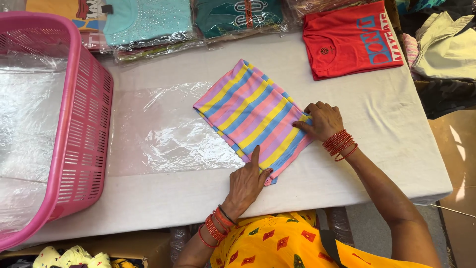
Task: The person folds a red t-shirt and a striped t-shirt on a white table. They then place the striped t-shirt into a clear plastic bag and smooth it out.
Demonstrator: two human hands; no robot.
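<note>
A folded garment with pink, blue and yellow stripes (250, 111) lies on the white-covered table (377, 129), partly over a clear plastic bag (158, 129). My left hand (246, 183) presses its near edge, forefinger stretched out on the cloth. Fingers curled, my right hand (322, 120) rests on the garment's right corner and pinches the fabric there. Both wrists carry red bangles.
A pink plastic basket (82, 134) lined with clear plastic stands at the left. A folded red shirt (349, 39) lies at the far right, packed shirts (148, 22) line the back edge, and pale cloth (444, 44) hangs off the right side.
</note>
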